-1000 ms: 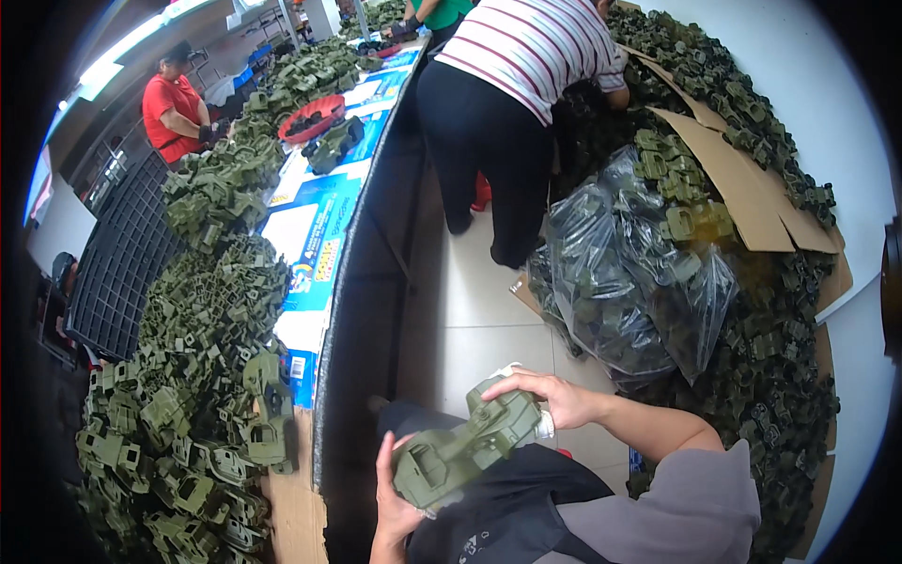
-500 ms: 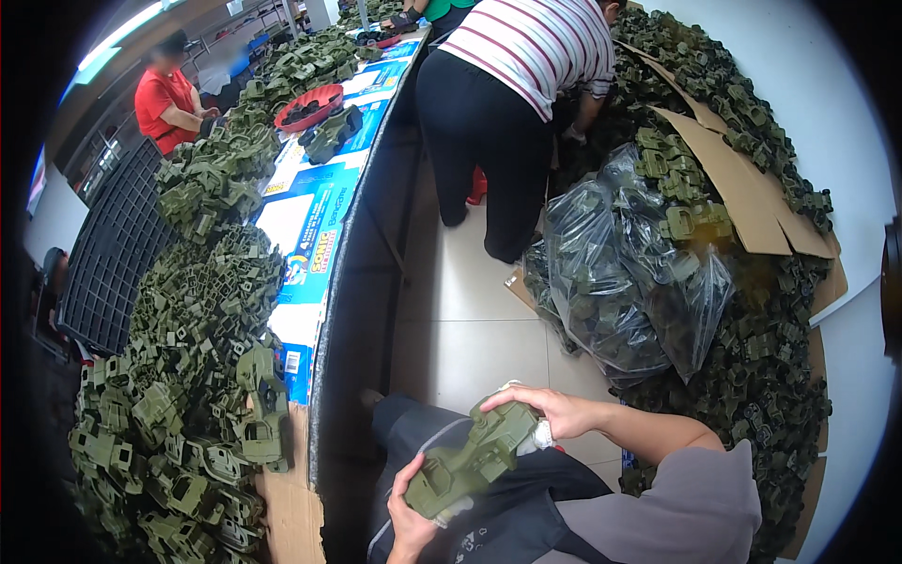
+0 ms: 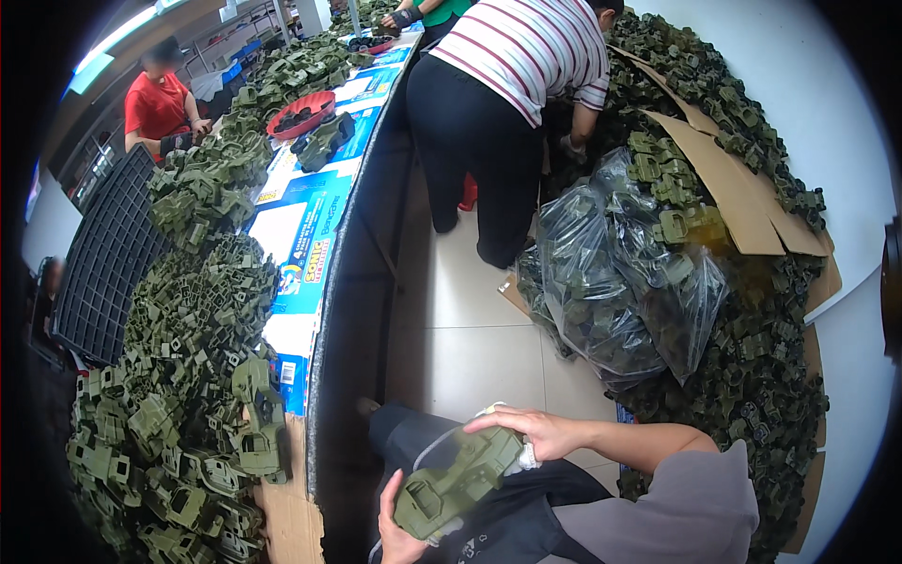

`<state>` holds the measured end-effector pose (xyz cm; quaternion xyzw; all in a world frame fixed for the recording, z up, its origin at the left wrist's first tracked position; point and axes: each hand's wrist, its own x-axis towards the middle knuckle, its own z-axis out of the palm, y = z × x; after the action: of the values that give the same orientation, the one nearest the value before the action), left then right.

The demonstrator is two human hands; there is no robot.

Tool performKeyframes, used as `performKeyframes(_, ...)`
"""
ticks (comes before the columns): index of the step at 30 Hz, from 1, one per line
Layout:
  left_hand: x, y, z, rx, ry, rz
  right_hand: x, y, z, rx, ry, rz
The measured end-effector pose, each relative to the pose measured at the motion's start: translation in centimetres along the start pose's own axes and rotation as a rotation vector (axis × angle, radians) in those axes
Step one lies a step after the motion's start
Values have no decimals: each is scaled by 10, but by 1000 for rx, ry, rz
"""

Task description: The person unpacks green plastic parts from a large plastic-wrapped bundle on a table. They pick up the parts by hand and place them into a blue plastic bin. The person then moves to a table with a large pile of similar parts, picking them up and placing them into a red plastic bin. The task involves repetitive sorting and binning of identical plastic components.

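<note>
Over my lap, both hands hold an olive-green plastic toy truck body [image 3: 458, 481] with a square opening in its nearer end. My left hand [image 3: 398, 520] grips the lower left end, thumb along its side. At the upper right end, my right hand [image 3: 537, 433] is closed on the same part, fingers laid across the top. Something white covers some fingertips of the right hand. The undersides of both hands are hidden by the part. To my left, a similar green truck body [image 3: 260, 423] lies at the table's edge beside a heap of small green parts [image 3: 193, 310].
A long table [image 3: 299, 249] covered with printed cardboard runs away on the left, bearing a red basin [image 3: 301, 115]. On the right stand a clear plastic bag [image 3: 611, 273] of green parts and cardboard sheets [image 3: 723, 179] among piles. A person in stripes [image 3: 526, 56] bends ahead; another in red [image 3: 160, 103] works across the table.
The truck body and both hands have shifted slightly left and down, the part still between them. The person in red has moved their arms; the bending person has shifted a little.
</note>
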<state>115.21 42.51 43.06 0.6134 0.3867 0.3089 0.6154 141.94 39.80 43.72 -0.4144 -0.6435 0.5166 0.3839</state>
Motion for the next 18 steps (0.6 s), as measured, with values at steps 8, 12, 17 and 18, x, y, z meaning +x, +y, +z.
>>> performKeyframes(8, 6, -13, -4, -4, -43, 80, -1, 5, -4, 85, 63, -33)
performKeyframes(12, 14, 3, -9, -146, 22, 48, 5, 18, -1, 85, 236, 2)
performKeyframes(17, 4, -27, -29, -93, 229, -30, 17, 49, -42, 994, 672, -17)
performKeyframes(18, -3, -40, -30, -52, 229, -79, 34, 49, -48, 1019, 729, -43)
